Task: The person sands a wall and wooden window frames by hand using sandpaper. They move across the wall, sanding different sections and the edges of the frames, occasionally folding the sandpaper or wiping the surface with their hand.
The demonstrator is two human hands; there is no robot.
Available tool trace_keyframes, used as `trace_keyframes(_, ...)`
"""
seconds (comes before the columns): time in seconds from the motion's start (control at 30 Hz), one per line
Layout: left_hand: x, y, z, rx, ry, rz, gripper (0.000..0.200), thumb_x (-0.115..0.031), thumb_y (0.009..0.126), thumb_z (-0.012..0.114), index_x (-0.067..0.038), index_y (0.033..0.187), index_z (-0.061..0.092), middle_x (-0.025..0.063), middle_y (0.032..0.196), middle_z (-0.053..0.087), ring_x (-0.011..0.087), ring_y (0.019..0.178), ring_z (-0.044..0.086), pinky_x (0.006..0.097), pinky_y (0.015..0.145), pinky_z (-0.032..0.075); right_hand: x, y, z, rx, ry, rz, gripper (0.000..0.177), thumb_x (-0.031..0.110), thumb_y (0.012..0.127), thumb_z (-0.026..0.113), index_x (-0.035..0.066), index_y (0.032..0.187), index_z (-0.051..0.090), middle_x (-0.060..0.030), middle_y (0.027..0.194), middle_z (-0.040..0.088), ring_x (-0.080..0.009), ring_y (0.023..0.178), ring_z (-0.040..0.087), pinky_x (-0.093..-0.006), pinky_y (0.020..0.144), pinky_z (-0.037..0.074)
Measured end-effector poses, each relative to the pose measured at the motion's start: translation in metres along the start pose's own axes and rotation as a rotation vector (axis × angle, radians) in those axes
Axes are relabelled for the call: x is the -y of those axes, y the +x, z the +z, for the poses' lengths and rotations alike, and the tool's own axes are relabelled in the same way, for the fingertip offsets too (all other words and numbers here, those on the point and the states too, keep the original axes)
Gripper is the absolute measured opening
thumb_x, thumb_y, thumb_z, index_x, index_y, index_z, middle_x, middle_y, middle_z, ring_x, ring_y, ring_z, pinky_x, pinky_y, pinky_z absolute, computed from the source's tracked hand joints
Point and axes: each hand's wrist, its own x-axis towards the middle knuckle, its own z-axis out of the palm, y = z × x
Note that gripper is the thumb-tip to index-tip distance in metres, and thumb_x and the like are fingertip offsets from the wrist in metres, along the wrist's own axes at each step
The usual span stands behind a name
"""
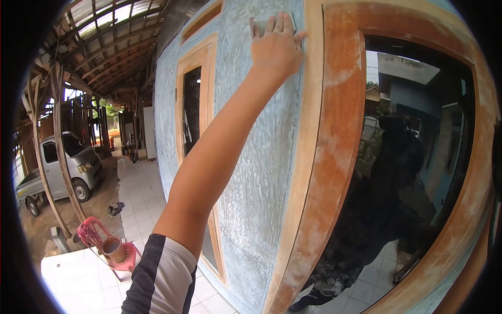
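My left hand (277, 47) is raised high against the pale blue wall (256, 193), at the end of an outstretched arm. Under its fingers is a thin greyish sheet (256, 27) that looks like sandpaper, pressed flat to the wall. The sheet's edges stick out on both sides of the fingers, and the palm hides the rest. Patchy whitish streaks cover the wall surface. Just right of the hand runs a light wooden trim (309, 104), beside a reddish-brown window frame (340, 104). No part of my right hand shows.
Dark window glass (413, 157) on the right reflects a person. A narrow wood-framed window (192, 104) lies left of the arm. Lower left, a red plastic chair (125, 264) bears a bucket (114, 249) on white floor tiles (78, 277). A pickup truck (65, 162) stands behind wooden posts.
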Motion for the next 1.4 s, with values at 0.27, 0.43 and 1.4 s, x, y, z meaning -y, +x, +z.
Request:
trace_keyframes(0.27, 0.009, 0.061, -0.015, 0.360, -0.057, -0.168, 0.062, -0.038, 0.108, 0.025, 0.002, 0.155, 0.028, 0.0215, 0.161, 0.031, 0.0363, 0.151, 0.027, 0.0538, 0.124, 0.015, -0.008, 0.006, 0.007, 0.018, -0.059, -0.054, 0.066, 0.046, 0.100, 0.043, -0.003, 0.143, 0.040, -0.0324, 0.139, 0.045, -0.0492, 0.126, 0.044, -0.0647, 0.100, 0.035)
trace_keyframes(0.43, -0.002, 0.003, -0.022, 0.223, -0.009, -0.059, 0.060, -0.041, 0.109, 0.025, -0.002, 0.154, 0.034, 0.0137, 0.161, 0.035, 0.0307, 0.151, 0.028, 0.0571, 0.123, 0.016, -0.012, 0.000, 0.004, -0.013, -0.032, -0.100, 0.067, 0.049, 0.101, 0.040, -0.004, 0.143, 0.040, -0.0336, 0.138, 0.044, -0.0501, 0.126, 0.043, -0.0660, 0.100, 0.034)
trace_keyframes(1.4, 0.032, -0.014, -0.008, 0.250, -0.405, -0.300, 0.054, -0.037, 0.109, 0.023, -0.022, 0.160, 0.027, 0.0011, 0.167, 0.024, 0.0323, 0.153, 0.023, 0.0587, 0.123, 0.013, -0.102, 0.052, 0.072, -0.187, -0.100, -0.253, 0.066, 0.050, 0.101, 0.041, -0.003, 0.140, 0.051, -0.0278, 0.137, 0.053, -0.0423, 0.128, 0.049, -0.0548, 0.106, 0.035)
